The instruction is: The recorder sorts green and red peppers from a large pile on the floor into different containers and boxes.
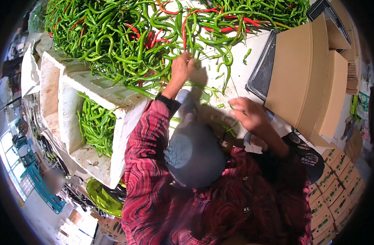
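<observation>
A big heap of long green chili peppers (105,45), with red ones among them, covers the far left of a white surface (236,77). My left hand (182,68), a black band on its wrist, reaches to the heap's near edge. Its fingers are closed on the lower end of a red chili pepper (184,34). Nearer and to the right, my right hand (248,113) is raised over the white surface with its fingers curled together. A small green bit shows at its fingertips, too small to name. Loose peppers (225,69) and broken pieces are scattered between the hands.
White foam boxes (64,110) stand at the left, one holding green peppers (96,126). At the right are an open cardboard box (291,73) and a dark flat panel (262,67). Stacked cartons (338,192) lie lower right. A yellow-green container (101,198) sits lower left.
</observation>
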`<state>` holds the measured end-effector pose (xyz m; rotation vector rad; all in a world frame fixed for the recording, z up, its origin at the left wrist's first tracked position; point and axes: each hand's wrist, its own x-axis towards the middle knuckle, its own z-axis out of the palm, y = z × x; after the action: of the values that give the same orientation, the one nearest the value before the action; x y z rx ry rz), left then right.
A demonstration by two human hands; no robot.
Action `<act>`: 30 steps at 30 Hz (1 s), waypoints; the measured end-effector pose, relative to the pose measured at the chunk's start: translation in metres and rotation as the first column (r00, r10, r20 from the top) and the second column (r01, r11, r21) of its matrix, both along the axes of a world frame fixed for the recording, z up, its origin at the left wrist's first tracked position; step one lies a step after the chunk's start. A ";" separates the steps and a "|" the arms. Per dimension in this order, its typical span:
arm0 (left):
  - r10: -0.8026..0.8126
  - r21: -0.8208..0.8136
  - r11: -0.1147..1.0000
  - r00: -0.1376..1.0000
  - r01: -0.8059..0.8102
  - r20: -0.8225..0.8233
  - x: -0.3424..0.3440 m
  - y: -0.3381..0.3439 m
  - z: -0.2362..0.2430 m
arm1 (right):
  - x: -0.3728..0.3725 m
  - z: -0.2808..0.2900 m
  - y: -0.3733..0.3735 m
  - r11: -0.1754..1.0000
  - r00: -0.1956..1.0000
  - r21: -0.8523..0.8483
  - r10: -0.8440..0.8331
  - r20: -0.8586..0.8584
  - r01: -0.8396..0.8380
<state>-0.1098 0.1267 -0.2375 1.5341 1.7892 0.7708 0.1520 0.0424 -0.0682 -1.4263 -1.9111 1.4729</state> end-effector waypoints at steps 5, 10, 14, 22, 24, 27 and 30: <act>-0.012 0.019 1.000 0.930 0.020 -0.367 0.016 0.062 -0.018 | -0.003 -0.120 0.042 0.981 0.965 0.135 -0.163 0.203 0.137; 0.024 -0.144 0.986 0.928 -0.083 -0.372 0.015 0.061 -0.043 | -0.015 -0.154 0.113 0.940 0.956 0.337 -0.148 0.253 0.056; -0.117 -0.166 0.981 0.990 0.103 -0.074 0.017 0.010 -0.048 | -0.025 -0.169 0.168 0.873 0.883 0.485 -0.184 0.431 -0.055; 0.386 0.037 0.920 0.919 -0.390 0.075 -0.040 0.081 -0.039 | -0.045 -0.202 0.178 0.817 0.617 0.316 0.061 0.785 -0.482; 0.413 0.061 0.911 0.905 -0.409 -0.103 -0.055 0.112 -0.043 | -0.064 -0.196 0.165 0.861 0.649 0.060 0.332 0.684 -0.504; 0.397 0.073 0.918 0.893 -0.391 -0.212 -0.045 0.128 -0.058 | -0.050 -0.208 0.165 0.930 0.904 0.207 0.214 0.369 -0.305; 0.378 0.036 0.919 0.856 -0.391 -0.352 -0.046 0.124 -0.068 | -0.075 -0.180 0.201 0.848 0.907 0.527 -0.174 0.383 -0.060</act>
<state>-0.1559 0.2508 -0.3057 1.3667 2.4161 0.6662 0.0771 0.2432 -0.2482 -1.5784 -2.2545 0.5373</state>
